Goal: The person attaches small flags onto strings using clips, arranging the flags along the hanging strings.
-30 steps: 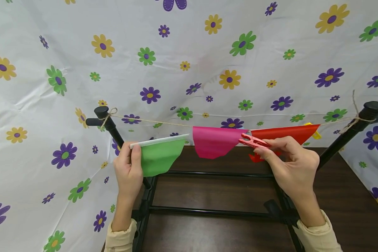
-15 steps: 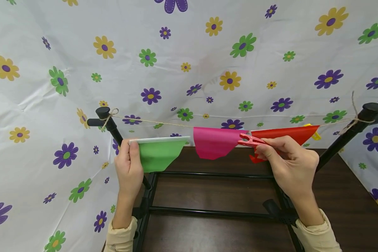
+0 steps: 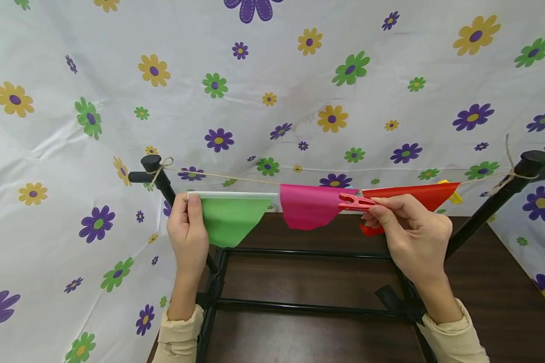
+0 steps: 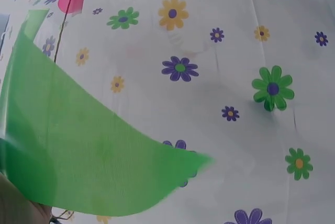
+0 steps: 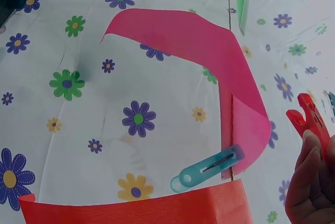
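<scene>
My left hand [image 3: 188, 239] pinches the upper left corner of a green paper flag [image 3: 233, 222], thumb in front. Its white folded top edge runs nearly level, just below the twine [image 3: 227, 176] in the head view. Between the thumb and fingers of my right hand [image 3: 413, 242] is a red clothespin [image 3: 356, 202], its tip pointing left and overlapping a pink flag [image 3: 304, 209]. That pink flag hangs folded over the twine, with a red flag [image 3: 436, 194] to its right. A teal clothespin [image 5: 209, 169] grips the pink flag's end beside the red one.
Black posts stand at the left [image 3: 163, 181] and right [image 3: 488, 212], with the twine knotted to both. Black rails [image 3: 300, 305] join the frame lower down on a dark wood surface [image 3: 309, 333]. A yellow clip [image 3: 455, 196] shows behind the red flag. Flowered sheeting [image 3: 254, 60] forms the backdrop.
The green flag's left end has risen, so its top edge has gone from slanted to level. My right hand has shifted slightly left with the red clothespin.
</scene>
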A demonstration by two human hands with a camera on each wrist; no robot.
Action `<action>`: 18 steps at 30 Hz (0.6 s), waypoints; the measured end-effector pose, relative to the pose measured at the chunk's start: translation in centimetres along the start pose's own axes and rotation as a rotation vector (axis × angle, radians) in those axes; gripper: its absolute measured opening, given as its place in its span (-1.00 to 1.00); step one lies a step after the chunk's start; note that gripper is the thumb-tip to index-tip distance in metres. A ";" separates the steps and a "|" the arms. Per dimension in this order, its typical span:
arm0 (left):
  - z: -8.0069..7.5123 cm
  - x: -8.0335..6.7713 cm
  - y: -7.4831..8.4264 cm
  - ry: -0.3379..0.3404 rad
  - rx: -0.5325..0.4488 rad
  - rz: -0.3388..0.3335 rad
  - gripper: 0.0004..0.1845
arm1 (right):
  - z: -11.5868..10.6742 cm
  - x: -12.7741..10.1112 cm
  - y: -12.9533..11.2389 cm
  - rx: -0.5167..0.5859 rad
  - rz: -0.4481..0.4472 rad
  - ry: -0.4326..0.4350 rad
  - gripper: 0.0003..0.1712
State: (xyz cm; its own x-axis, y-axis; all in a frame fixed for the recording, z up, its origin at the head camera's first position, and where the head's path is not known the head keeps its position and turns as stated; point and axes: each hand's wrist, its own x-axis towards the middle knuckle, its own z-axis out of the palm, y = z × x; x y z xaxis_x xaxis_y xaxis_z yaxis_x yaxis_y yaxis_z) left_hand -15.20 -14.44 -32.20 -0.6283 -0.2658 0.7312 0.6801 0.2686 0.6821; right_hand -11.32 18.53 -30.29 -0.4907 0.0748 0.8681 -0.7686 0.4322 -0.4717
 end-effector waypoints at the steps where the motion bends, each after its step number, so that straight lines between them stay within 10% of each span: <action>1: 0.1 0.0 0.0 0.005 -0.008 -0.002 -0.70 | 0.0 0.0 0.0 -0.006 -0.001 0.001 -0.31; 18: 0.5 0.7 0.0 0.044 -0.037 -0.044 -0.70 | 1.4 2.2 -0.3 -0.099 -0.092 -0.058 -0.32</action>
State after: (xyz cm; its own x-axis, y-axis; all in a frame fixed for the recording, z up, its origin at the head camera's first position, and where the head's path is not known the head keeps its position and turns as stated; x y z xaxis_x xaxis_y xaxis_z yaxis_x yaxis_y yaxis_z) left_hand -15.85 -14.16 -31.74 -0.6415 -0.3173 0.6984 0.6658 0.2219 0.7123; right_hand -12.68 17.29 -28.47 -0.4450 -0.0196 0.8953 -0.7685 0.5217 -0.3705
